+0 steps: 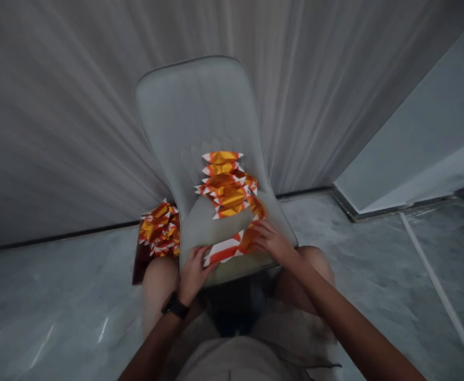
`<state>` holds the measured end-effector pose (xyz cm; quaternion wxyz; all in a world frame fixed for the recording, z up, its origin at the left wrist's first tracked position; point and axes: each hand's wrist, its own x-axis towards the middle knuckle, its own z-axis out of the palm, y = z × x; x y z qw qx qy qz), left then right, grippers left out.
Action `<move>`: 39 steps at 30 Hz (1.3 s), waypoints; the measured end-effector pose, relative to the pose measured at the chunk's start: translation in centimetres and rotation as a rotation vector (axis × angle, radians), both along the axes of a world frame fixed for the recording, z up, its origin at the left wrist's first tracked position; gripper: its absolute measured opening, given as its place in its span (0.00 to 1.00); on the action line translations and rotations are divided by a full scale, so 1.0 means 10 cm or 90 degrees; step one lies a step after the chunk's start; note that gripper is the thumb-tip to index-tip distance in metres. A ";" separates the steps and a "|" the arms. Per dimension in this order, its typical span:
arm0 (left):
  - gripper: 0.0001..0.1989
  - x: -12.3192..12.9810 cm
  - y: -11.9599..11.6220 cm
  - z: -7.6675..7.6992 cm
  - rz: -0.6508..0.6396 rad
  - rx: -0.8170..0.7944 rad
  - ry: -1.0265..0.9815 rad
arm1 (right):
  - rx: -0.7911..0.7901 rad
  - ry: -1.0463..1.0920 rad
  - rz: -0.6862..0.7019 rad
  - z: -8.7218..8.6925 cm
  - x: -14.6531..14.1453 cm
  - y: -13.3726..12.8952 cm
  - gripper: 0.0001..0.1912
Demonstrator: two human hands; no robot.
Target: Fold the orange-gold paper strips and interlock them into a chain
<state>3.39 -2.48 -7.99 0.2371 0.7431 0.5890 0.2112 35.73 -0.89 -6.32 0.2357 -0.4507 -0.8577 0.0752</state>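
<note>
A long piece of folded paper (224,251), white with red stripes and an orange-gold end, lies across the front of the chair seat. My left hand (194,272) has its thumb and fingers closed on the white left end. At the orange-gold right end, the bent fingers of my right hand (274,241) grip the paper, partly smeared by motion. Just beyond my hands sits a pile of folded gold paper pieces (232,196) with pointed white and red ends, overlapping one another. One blurred gold piece runs from the pile toward my right fingers.
The pale grey chair (200,100) faces me, its backrest against a pleated curtain (77,106). Left of the seat, a dark red container (137,264) holds many similar gold folded papers (161,230). My knees flank the seat. A white panel (422,132) stands right.
</note>
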 end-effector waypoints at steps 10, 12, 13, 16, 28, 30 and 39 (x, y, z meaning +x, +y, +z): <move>0.25 -0.14 0.00 -0.31 0.027 0.068 0.006 | 0.162 0.131 -0.009 0.05 -0.19 -0.08 0.07; 0.25 -0.17 -0.01 -0.43 0.042 0.086 0.017 | 0.181 0.168 -0.025 0.11 -0.25 -0.07 0.06; 0.24 -0.18 -0.01 -0.48 0.047 0.098 0.023 | 0.184 0.181 -0.033 0.16 -0.26 -0.04 0.05; 0.22 -0.21 -0.02 -0.57 0.048 0.135 0.037 | 0.187 0.189 -0.057 0.42 -0.26 0.12 0.06; 0.21 -0.13 -0.11 -0.55 0.043 0.231 -0.018 | 0.264 0.075 -0.043 1.05 -0.81 0.92 0.05; 0.22 -0.12 -0.12 -0.56 0.044 0.233 -0.026 | 0.243 0.049 -0.006 0.95 -1.07 0.82 0.06; 0.22 -0.07 -0.18 -0.52 0.064 0.180 -0.038 | 0.176 -0.137 0.325 0.54 -1.82 1.14 0.12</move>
